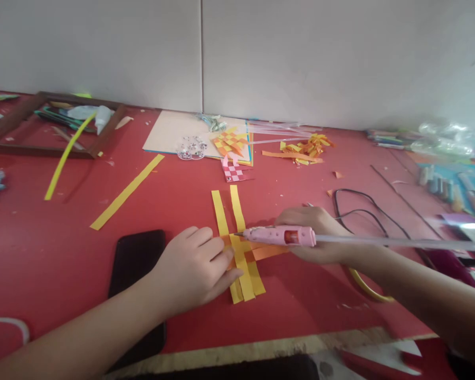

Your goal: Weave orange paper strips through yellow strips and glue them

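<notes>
Yellow paper strips (242, 269) lie crossed with orange paper strips (269, 252) in front of me on the red table (190, 327). My left hand (200, 264) has its fingers curled over the left side of the crossed strips, thumb and fingertips holding them down. My right hand (316, 232) grips a pink glue gun (279, 235) lying on its side, its handle hidden by the hand. The gun's nozzle points left and is at the upper part of the crossing, close to my left fingers. A long clear glue stick (388, 241) runs out of its back.
Beside my left forearm lies a black phone (136, 258). Loose yellow strips (127, 192) are on the left, near a brown wooden frame (114, 124). Woven paper pieces (229, 142), cut scraps (309, 149) and clear sticks sit farther back. A black cable (360, 191) loops at the right.
</notes>
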The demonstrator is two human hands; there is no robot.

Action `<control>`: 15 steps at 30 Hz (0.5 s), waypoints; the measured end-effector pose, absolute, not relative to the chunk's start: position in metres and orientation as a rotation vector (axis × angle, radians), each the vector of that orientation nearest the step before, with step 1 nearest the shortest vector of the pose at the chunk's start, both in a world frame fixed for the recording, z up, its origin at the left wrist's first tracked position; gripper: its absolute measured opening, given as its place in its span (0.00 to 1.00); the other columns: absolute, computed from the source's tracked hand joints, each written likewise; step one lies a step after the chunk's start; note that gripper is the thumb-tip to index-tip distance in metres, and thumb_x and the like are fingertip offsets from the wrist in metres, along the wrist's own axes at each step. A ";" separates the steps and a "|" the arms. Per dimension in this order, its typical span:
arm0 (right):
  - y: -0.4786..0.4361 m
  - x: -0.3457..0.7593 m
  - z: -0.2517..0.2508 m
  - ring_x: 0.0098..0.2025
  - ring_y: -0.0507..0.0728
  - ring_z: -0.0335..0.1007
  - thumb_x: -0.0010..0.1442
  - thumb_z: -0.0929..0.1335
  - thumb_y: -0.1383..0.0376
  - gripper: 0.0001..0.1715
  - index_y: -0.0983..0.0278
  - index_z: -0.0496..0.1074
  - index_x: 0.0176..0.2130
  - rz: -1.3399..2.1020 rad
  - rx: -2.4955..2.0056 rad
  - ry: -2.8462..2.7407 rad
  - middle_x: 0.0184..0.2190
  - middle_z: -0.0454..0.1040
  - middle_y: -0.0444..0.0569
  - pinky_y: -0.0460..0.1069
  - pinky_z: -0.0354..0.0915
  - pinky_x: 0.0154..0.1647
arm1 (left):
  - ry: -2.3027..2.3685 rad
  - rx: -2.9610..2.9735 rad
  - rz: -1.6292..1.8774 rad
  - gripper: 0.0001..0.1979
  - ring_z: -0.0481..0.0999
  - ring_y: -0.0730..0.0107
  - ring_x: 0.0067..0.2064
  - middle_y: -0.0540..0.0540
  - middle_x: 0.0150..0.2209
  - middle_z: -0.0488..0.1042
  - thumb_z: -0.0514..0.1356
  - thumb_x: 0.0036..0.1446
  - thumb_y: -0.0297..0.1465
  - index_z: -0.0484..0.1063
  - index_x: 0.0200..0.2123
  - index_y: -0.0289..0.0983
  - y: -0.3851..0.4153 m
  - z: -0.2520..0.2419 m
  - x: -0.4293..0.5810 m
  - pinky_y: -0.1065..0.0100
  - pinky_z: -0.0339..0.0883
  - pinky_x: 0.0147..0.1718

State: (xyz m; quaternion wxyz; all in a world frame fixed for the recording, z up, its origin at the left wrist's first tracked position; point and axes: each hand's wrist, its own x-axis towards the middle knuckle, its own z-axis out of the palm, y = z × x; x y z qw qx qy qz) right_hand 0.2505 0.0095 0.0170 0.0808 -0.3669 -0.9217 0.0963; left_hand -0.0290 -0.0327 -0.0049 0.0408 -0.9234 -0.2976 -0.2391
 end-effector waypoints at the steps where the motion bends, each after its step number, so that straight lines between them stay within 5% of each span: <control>1: 0.008 0.251 0.015 0.25 0.51 0.64 0.59 0.61 0.64 0.11 0.63 0.70 0.31 0.312 -1.064 -2.770 0.25 0.72 0.46 0.47 0.57 0.27 | -0.912 -2.834 -0.728 0.16 0.65 0.64 0.27 0.47 0.25 0.72 0.55 0.64 0.39 0.77 0.31 0.36 -0.033 -0.006 -0.029 0.61 0.55 0.24; 10: -0.005 0.256 -0.007 0.29 0.54 0.66 0.60 0.62 0.63 0.13 0.64 0.70 0.43 0.227 -0.845 -2.694 0.27 0.72 0.47 0.48 0.57 0.30 | -0.936 -2.856 -0.675 0.15 0.65 0.64 0.28 0.47 0.25 0.72 0.55 0.64 0.39 0.77 0.37 0.36 -0.033 -0.009 -0.030 0.62 0.57 0.25; 15: -0.009 0.253 0.000 0.26 0.54 0.61 0.62 0.61 0.68 0.09 0.64 0.69 0.37 0.070 -0.802 -2.741 0.25 0.69 0.47 0.49 0.54 0.29 | -0.954 -2.875 -0.632 0.14 0.65 0.64 0.27 0.47 0.23 0.70 0.54 0.65 0.36 0.76 0.32 0.36 -0.033 -0.012 -0.029 0.63 0.56 0.24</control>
